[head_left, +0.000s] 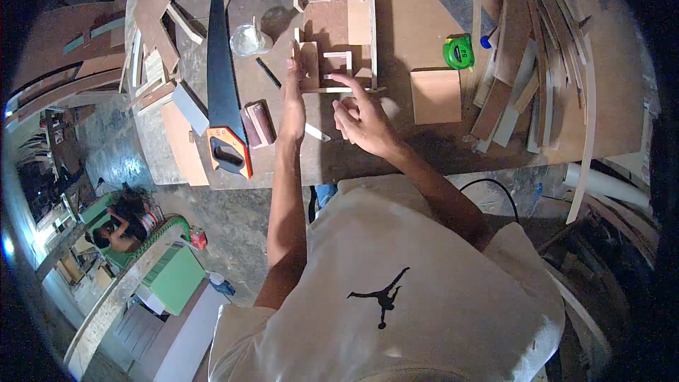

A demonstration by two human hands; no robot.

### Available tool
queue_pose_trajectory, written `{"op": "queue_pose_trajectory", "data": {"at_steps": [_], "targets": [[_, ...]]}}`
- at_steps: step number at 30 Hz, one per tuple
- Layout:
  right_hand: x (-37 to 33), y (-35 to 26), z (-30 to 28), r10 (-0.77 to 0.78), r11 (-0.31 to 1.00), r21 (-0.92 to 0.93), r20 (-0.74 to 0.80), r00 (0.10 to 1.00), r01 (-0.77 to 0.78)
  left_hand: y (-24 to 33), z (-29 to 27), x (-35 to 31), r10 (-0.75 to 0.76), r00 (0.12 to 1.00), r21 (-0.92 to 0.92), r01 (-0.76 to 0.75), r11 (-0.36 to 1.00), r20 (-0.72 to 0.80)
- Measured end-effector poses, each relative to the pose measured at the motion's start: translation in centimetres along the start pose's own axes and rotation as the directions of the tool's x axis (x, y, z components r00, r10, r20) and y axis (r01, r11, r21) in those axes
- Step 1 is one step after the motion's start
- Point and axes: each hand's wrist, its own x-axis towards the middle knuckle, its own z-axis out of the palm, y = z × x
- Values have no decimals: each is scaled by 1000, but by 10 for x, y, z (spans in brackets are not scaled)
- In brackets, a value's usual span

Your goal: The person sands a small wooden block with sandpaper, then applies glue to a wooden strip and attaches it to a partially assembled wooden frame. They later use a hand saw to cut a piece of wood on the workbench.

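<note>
A small open wooden box lies on the workbench in front of me, with thin walls and a reddish-brown base. Inside its near half sit a small square wooden frame and an upright light-brown wood piece. My left hand is seen edge-on, its fingers stretched out along the box's left side; its far fingertips are partly hidden. At the near wall, my right hand reaches its index finger to the small frame, the other fingers loosely bent with nothing visible in them.
Left of the box lie a handsaw, a clear cup, a dark thin stick and brown blocks. To the right are a green tape measure, a square wood panel and stacked strips. Another person is at far left.
</note>
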Motion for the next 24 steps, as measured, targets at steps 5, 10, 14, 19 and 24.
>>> {"op": "queue_pose_trajectory", "data": {"at_steps": [5,10,14,19,24], "targets": [[-1,1,0,45,999,16,10,999,-45,-2,-4,2,-24,1000,12,24,1000,-9],[1,10,-2,3,999,-36,5,1000,-3,4,-1,0,-4,1000,19,4,1000,-12],[0,7,-2,53,999,7,-6,999,-53,4,2,0,46,999,6,-46,999,-27],[-1,7,-2,36,999,7,12,999,-36,-1,6,3,117,992,-23,-118,993,-55],[-2,7,-2,45,998,32,9,999,-45,-7,-4,5,9,1000,23,-9,1000,-15]]}}
